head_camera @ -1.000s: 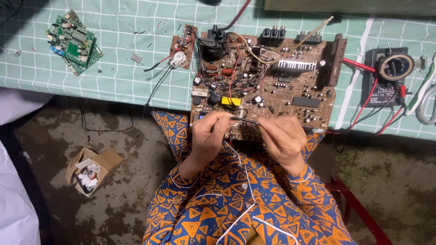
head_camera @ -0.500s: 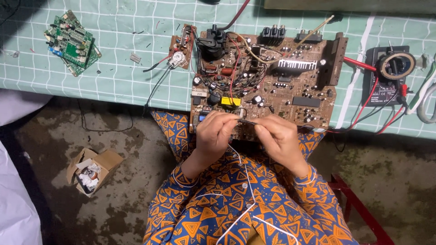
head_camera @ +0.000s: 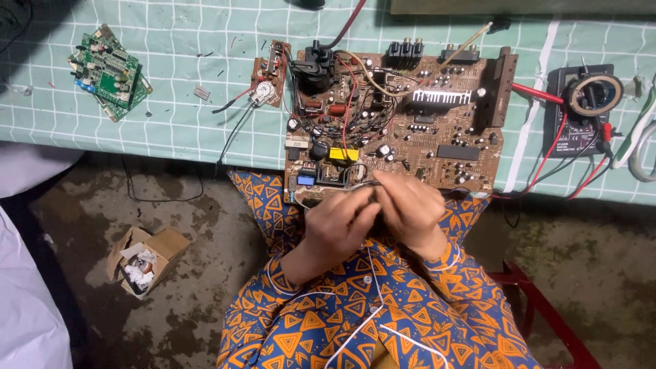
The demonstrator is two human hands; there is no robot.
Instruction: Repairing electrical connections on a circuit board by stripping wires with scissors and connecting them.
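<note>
- The left hand (head_camera: pixel 339 222) and the right hand (head_camera: pixel 408 207) meet at the near edge of a large brown circuit board (head_camera: pixel 410 130), which lies on the bench (head_camera: pixel 178 123) and overhangs its front edge above the person's lap
- The fingers (head_camera: pixel 362 205) of the left hand are curled and pressed together around something thin; what they pinch is too small to tell
- The fingers of the right hand are bent and closed over the same spot, touching the left hand; whether they grip anything cannot be told
- A thin dark wire or tool tip (head_camera: pixel 361 183) shows just above the hands, against the board's edge
- A smaller brown board (head_camera: pixel 268 72) sits just left of the large one, joined by wires
- A green circuit board (head_camera: pixel 109 72) lies well apart at the bench's left end
- A black multimeter (head_camera: pixel 581 113) with red leads rests to the right of the large board
- An open cardboard box (head_camera: pixel 145 258) stands on the floor at lower left
</note>
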